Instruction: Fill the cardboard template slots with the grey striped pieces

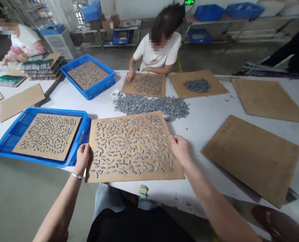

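Observation:
A brown board [174, 173] covered with small grey leaf-shaped pieces is held level in front of me. My left hand [83, 155] grips its left edge, fingers closed, and my right hand [181, 149] grips the right edge. Left of it stands a blue tray [8, 146] holding a similar board [48, 134] with grey pieces spread over it. Behind the held board, a heap of loose grey pieces [151, 105] lies on the white table [202, 111].
Across the table a person [154, 55] touches pieces on a board [126, 88]. A second blue tray [102, 82] stands back left. Bare boards [255, 154] lie at the right, and another person [25, 40] sits far left beside stacked boards [44, 69].

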Demonstrator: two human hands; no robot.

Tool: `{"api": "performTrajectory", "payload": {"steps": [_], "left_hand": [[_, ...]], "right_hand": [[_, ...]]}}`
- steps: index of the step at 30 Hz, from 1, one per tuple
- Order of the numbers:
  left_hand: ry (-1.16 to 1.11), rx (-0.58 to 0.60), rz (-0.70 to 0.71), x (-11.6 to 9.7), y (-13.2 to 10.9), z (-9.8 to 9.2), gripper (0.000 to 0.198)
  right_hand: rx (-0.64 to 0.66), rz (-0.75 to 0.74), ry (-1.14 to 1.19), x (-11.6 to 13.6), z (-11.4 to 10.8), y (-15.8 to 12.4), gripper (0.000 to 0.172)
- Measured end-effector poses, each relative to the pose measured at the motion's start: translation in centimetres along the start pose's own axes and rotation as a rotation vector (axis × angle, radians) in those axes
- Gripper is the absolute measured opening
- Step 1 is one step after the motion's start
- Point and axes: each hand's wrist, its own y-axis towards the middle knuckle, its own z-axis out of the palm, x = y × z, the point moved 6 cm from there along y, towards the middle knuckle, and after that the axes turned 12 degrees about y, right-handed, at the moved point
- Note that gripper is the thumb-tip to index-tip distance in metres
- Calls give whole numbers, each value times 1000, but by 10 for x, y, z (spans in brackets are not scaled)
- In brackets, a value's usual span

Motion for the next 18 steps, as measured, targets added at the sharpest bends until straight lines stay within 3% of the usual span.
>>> {"api": "performTrajectory", "payload": {"steps": [6,14,18], "left_hand": [[-75,-7,-44,51,31,-70,34],[-93,-15,-70,106,82,-184,31],[-79,-30,-97,132,97,-223,31]], "right_hand": [[1,-79,-6,56,66,-27,60],[82,-8,93,111,177,-81,57],[117,5,110,140,222,-99,52]]}}
